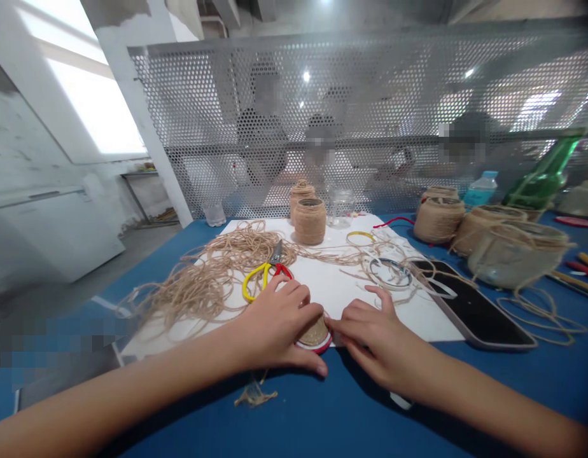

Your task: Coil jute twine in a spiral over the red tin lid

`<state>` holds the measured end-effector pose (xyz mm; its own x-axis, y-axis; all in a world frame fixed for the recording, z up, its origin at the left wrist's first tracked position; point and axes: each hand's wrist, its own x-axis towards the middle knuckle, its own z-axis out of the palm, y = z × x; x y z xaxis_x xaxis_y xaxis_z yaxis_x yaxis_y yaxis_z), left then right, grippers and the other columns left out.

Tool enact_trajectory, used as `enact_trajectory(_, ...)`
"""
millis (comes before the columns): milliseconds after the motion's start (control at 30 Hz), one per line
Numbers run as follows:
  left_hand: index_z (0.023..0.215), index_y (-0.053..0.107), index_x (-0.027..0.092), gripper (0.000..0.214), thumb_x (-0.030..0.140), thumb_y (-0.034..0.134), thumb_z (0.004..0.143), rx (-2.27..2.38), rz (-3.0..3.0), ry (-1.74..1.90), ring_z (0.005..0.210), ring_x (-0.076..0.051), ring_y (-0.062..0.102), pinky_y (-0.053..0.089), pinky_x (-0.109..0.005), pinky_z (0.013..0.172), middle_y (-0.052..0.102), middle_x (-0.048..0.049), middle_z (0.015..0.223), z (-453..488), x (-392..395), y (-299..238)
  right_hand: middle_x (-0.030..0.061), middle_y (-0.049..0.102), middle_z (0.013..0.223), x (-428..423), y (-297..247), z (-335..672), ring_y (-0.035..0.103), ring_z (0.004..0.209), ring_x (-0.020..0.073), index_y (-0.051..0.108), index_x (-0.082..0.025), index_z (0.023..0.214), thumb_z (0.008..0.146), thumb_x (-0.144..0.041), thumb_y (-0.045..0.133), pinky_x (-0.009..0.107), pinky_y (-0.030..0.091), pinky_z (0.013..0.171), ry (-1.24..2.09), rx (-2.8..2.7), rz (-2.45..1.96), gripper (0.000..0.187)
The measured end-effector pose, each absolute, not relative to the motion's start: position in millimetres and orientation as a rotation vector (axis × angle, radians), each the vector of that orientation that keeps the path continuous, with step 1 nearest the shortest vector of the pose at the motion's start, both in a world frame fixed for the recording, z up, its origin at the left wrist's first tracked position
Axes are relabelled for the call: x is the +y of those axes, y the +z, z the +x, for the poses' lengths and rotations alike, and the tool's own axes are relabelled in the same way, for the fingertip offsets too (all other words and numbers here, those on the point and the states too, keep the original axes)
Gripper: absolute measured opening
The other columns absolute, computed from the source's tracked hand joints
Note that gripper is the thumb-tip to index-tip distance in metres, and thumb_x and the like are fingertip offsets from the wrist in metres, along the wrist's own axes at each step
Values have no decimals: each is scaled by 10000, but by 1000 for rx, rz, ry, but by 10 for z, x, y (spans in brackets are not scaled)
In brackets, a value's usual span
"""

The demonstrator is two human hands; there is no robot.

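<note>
A round, twine-covered disc (315,333) with a red and white rim lies at the table's near side. My left hand (279,324) grips it from above, fingers bent over its top and thumb stretched along the front. At the disc's right edge, the fingertips of my right hand (375,340) are closed together against the rim, the little finger raised. Below this hand pokes out the end of a white ribbon (401,401); its path through the fingers is hidden. Scissors (270,270) with yellow and red handles lie just beyond my left hand.
Loose twine (203,273) is heaped on white paper (322,277) at left. Twine-wrapped jars (310,222) stand behind. A phone (475,305), more jars (518,251) and a green bottle (537,175) are on the right. A perforated metal screen (370,127) borders the blue table's back.
</note>
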<state>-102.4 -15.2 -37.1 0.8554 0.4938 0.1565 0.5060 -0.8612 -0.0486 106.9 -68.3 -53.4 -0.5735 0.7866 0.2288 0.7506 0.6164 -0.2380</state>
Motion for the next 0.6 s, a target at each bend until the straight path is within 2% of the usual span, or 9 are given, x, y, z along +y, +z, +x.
enact_trajectory(100, 1061, 582, 216, 650, 761, 427, 743, -890, -2986, -228, 905, -259, 496, 351, -436, 865, 565, -65, 922, -1034, -166, -291, -16, 567, 776, -676, -576, 1073, 511, 828, 143, 580, -222, 904, 852, -125, 403, 483, 76, 1005, 36, -2523, -1203, 208)
enact_trajectory(200, 1216, 500, 187, 612, 592, 563, 760, -857, -2997, -217, 1007, -283, 484, 329, -459, 932, 552, -97, 1064, -1056, -170, -212, -7, 565, 764, -666, -645, 1082, 506, 803, 150, 595, -221, 948, 834, -134, 425, 504, 70, 1020, -157, -2504, -1147, 222)
enact_trajectory(300, 1213, 491, 182, 551, 390, 632, 723, -717, -3126, -44, 1004, -260, 503, 389, -385, 906, 526, -99, 1127, -1077, -161, -144, -1, 568, 773, -655, -693, 1091, 506, 805, 155, 593, -214, 999, 821, -133, 436, 522, 62, 1027, -286, -2508, -1112, 251)
enact_trajectory(400, 1159, 501, 165, 447, 255, 580, 728, -641, -3208, 46, 942, -230, 533, 439, -317, 832, 540, -96, 1078, -1084, -139, -107, -3, 558, 763, -647, -698, 1098, 505, 795, 155, 597, -212, 995, 819, -141, 442, 535, 78, 1022, -333, -2494, -1094, 245)
enact_trajectory(500, 1104, 515, 162, 367, 257, 557, 752, -686, -3178, 21, 914, -227, 540, 446, -313, 812, 547, -94, 1035, -1080, -112, -122, 1, 558, 762, -651, -679, 1099, 507, 797, 158, 605, -204, 972, 820, -147, 447, 545, 93, 1014, -337, -2475, -1107, 226)
enact_trajectory(600, 1117, 514, 161, 414, 379, 582, 772, -758, -3110, -13, 923, -244, 536, 441, -343, 813, 550, -99, 1028, -1076, -101, -177, -2, 561, 757, -662, -654, 1096, 514, 801, 158, 604, -202, 986, 828, -155, 445, 552, 85, 1010, -316, -2457, -1130, 228)
